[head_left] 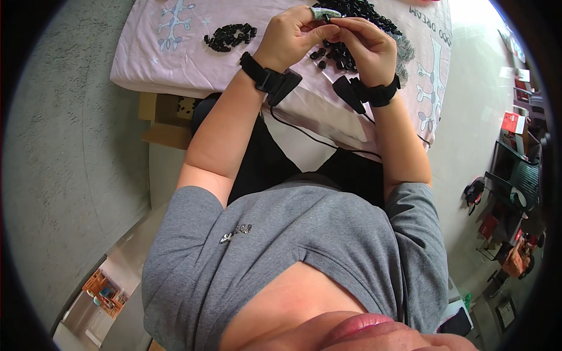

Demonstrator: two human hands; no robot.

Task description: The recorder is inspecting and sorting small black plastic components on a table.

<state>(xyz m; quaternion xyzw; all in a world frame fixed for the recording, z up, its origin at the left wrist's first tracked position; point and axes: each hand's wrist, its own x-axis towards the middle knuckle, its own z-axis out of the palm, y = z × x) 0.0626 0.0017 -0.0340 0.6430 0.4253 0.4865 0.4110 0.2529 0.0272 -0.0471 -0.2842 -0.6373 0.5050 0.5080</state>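
My left hand (288, 40) and my right hand (374, 51) meet over the far part of the table, fingertips almost touching. Between them is a small black part (326, 18), pinched by the left fingers; the right thumb and forefinger close on it too. A pale greenish wrap (324, 11) covers a left fingertip. Just beyond the hands spreads a large pile of small black parts (370, 13), and a few loose ones (322, 65) lie below the fingers. Further left sits a smaller cluster of black pieces (230, 37). Their exact kind is too small to tell.
A pink patterned cloth (193, 64) covers the table. A grey fuzzy thing (404, 52) lies beside my right hand. Both wrists wear black straps with boxes, and a black cable (304, 138) hangs between them. An open cardboard box (161, 133) stands below the table's left edge.
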